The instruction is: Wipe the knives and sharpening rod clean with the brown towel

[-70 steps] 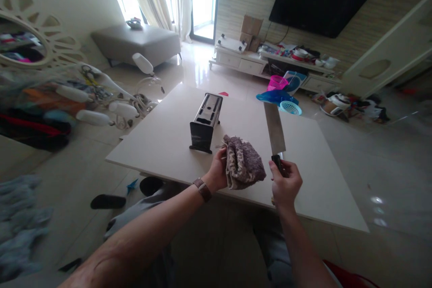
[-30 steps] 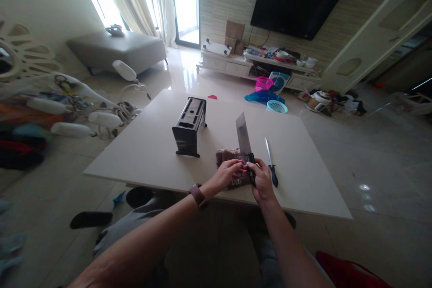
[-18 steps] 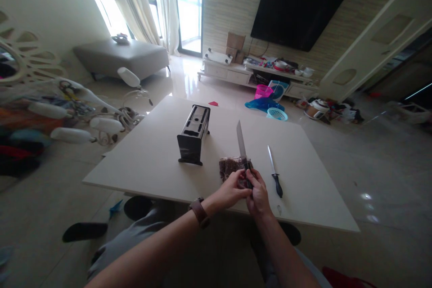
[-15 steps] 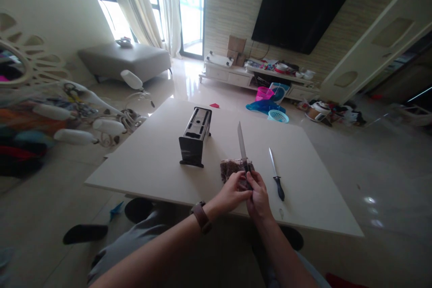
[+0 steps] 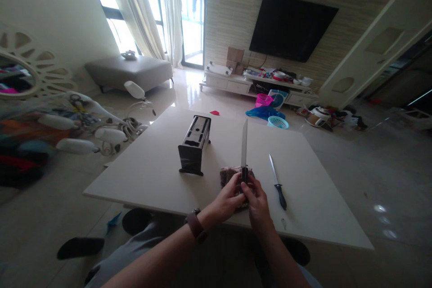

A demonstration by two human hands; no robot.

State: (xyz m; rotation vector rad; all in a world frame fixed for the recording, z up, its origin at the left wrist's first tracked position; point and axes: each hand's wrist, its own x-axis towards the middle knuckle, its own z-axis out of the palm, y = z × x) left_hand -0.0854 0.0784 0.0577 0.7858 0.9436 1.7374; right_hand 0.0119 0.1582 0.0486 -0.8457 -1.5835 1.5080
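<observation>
A smooth white rectangular tabletop [image 5: 141,171] stands on a glossy pale tiled floor [image 5: 344,162]; beyond its far edge sit a pink mesh basket [image 5: 263,100], a blue plastic bag [image 5: 261,113] and a pale turquoise basket [image 5: 278,122], with a wide black television [image 5: 293,27] on the wall. Around the middle of the near edge, the right hand [image 5: 258,198] is closed round the black handle of a long steel knife [image 5: 244,146] — its blade points toward the far edge — above a folded brown fluffy cloth [image 5: 228,174]. The left hand [image 5: 227,200] is at the handle too; I cannot tell whether it grips or merely touches. A boxy black-and-silver knife holder [image 5: 193,148] stands left of centre; a slim black-handled steel rod [image 5: 280,195] lies toward the right edge. The hands cover much of the cloth, and a small clear object [image 5: 283,223] (by the near edge) is hard to make out.
</observation>
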